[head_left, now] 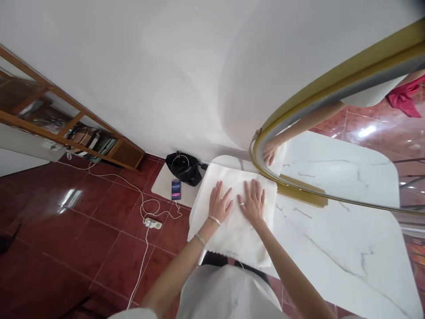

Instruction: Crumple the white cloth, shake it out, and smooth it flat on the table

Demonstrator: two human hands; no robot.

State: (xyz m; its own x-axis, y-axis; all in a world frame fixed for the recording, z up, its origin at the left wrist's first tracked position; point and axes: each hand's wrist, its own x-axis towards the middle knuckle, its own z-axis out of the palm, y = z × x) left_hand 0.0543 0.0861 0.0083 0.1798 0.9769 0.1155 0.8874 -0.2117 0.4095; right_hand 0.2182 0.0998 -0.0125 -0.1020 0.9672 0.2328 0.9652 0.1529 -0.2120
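Grips released, head view: left hand (219, 204) and right hand (254, 204) palm-down, fingers spread, pressed flat on white cloth (236, 235) with scalloped edge. Hands side by side, apart. Cloth lies spread at left end of white marble-patterned table (338, 248). Right of cloth, gold-framed mirror (318, 93) stands on table, reflecting forearm and hand. Left of table, phone (175, 190) just beside black bag (192, 173); white power strip (153, 223) on red-tiled floor (102, 248).
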